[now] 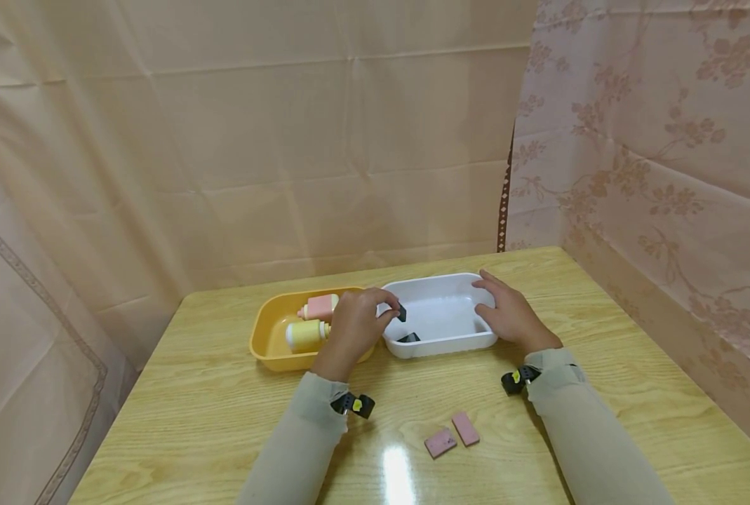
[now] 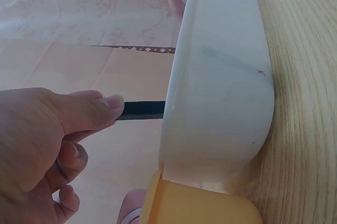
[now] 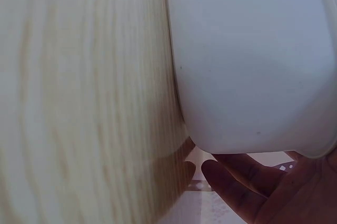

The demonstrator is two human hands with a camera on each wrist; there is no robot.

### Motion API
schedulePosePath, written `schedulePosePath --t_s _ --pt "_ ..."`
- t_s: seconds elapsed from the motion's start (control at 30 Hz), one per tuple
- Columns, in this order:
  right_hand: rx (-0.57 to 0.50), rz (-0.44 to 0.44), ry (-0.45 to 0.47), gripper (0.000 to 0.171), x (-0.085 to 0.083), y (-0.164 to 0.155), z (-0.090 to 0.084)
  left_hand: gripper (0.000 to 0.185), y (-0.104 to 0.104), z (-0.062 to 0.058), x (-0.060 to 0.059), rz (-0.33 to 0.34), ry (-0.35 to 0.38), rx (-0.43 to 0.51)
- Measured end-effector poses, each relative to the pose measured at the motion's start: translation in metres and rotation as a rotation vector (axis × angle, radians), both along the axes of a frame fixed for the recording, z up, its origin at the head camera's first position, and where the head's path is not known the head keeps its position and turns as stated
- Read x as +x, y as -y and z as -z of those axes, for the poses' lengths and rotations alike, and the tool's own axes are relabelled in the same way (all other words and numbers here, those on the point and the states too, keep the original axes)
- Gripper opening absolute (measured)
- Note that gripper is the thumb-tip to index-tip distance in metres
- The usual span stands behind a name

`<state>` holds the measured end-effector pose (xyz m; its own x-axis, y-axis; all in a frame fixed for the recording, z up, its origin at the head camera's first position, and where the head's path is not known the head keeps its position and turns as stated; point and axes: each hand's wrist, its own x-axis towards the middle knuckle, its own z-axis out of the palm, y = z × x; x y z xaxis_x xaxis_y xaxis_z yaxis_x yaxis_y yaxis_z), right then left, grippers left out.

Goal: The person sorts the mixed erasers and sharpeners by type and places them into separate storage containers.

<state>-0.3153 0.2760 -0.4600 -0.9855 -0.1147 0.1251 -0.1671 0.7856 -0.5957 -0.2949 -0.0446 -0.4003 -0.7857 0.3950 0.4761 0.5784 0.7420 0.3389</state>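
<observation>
Left hand (image 1: 354, 328) pinches a small dark block (image 1: 402, 312) between thumb and fingertips (image 2: 108, 104), held just over the left rim of the white tub (image 1: 440, 344). In the left wrist view the block shows as a thin dark bar whose long axis runs straight out from the fingertips toward the tub wall, its far end meeting or passing behind the rim; which, cannot tell. The tub's open hollow lies just beyond and below the fingers, so the left hand is plainly the nearer one to the block. A second dark piece (image 1: 408, 338) lies inside the tub, just below the held block, against the near-left wall. Right hand (image 1: 509, 315) rests against the tub's far-right corner, fingers loosely spread along the rim and outer wall, gripping nothing else. Just behind the left hand sits the yellow tub (image 1: 267, 335), touching the white one, with a pink bottle (image 1: 319, 306) and a yellow bottle (image 1: 306, 334) lying in it. Two pink blocks (image 1: 452, 435) lie on the worktop (image 1: 633, 379) near the person, between the forearms. Hard to make out: the held block's full shape, largely covered by the thumb; the right fingertips over the rim; the right wrist view shows only tub wall, worktop grain and part of the palm.
</observation>
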Motion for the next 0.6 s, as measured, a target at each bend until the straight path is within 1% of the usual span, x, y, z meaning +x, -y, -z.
schedulePosePath --t_s 0.33,0.6 --pt "0.006 0.001 0.008 0.054 0.0004 -0.0003 -0.0001 0.004 0.0 0.0017 -0.0013 -0.001 -0.026 -0.015" --pt "0.002 0.007 0.016 0.054 0.0003 0.0006 -0.0007 0.004 0.0003 0.0032 -0.0022 0.005 -0.022 -0.026"
